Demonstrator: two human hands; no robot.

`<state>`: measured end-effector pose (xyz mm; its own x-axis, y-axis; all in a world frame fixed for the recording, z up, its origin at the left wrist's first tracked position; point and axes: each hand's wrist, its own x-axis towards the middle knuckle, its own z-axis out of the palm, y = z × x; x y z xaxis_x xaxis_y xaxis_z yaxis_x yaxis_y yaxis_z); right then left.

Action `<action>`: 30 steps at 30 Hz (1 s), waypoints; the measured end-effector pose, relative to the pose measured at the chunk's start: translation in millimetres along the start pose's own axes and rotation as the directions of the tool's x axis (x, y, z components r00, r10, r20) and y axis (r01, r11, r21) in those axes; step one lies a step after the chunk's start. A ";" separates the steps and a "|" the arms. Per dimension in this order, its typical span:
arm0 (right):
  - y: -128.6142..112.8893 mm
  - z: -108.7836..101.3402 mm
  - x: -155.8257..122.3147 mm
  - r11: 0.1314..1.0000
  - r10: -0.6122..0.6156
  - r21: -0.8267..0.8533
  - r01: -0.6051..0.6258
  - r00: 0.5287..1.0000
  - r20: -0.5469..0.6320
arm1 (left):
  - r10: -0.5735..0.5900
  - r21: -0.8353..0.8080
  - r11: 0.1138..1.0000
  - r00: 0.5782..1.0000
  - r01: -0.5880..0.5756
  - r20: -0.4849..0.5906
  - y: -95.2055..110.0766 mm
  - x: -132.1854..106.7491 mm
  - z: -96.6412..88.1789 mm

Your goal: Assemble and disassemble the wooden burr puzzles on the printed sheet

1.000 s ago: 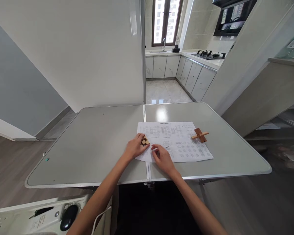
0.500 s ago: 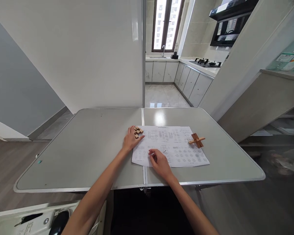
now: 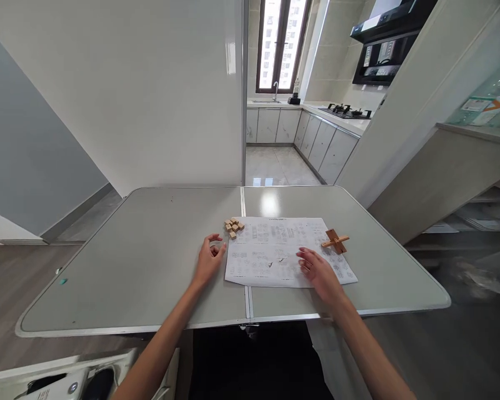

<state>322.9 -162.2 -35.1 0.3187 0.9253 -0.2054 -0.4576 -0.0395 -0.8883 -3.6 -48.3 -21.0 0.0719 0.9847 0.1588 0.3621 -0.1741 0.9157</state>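
head view: left hand [image 3: 208, 261] over tabletop [image 3: 150, 278], just off left edge of printed sheet [image 3: 270, 244], grip loose, fingers curled but apart, nothing in it. wooden block cluster [image 3: 234, 226] sits at sheet's far-left corner, near hand, untouched; pale cubes, jumbled. right hand [image 3: 319, 272] flat on sheet, fingers spread, empty, probably pinning paper. wooden cross piece [image 3: 335, 240] on sheet's far right, just beyond fingertips.

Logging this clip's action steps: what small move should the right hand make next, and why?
Probably reach the right hand slightly forward and right to grasp the cross-shaped wooden puzzle: the hand is open and empty over the printed sheet, fingers toward the puzzle, which lies untouched just beyond them.
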 end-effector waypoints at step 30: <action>5.3 43.2 -39.5 0.947 0.085 -0.315 0.067 0.892 0.444 | 0.246 0.032 0.951 0.817 -0.307 0.522 62.9 -38.3 8.2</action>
<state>272.1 -182.7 -13.9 -0.1235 0.9894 -0.0764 -0.1501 -0.0947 -0.9841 24.0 -97.0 27.5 0.6328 0.7571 0.1625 0.3523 -0.4684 0.8102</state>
